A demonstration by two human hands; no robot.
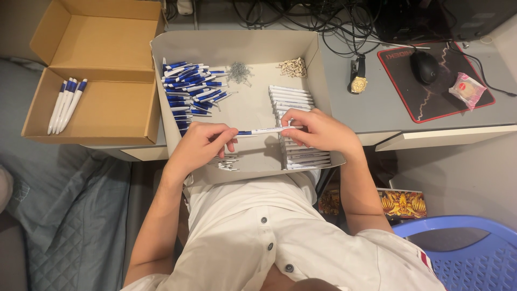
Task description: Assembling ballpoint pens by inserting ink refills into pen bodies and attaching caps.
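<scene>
A white pen (264, 130) with a blue end lies level between both hands over a grey cardboard tray (237, 40). My left hand (202, 144) pinches its blue end. My right hand (318, 130) grips the white barrel at the other end. Inside the tray, a heap of blue pen parts (188, 89) fills the far left. A row of white pen barrels (293, 99) runs down the right side, partly under my right hand. Small metal springs (238, 71) and tan bits (293, 67) lie at the back. A few small white parts (226, 161) sit below my left hand.
An open brown box (107, 108) at the left holds several finished white-and-blue pens (65, 105). On the grey desk to the right are a wristwatch (357, 75), a mouse (424, 66) on a black mat and a wrapped snack (466, 89). A blue plastic chair (474, 253) stands at lower right.
</scene>
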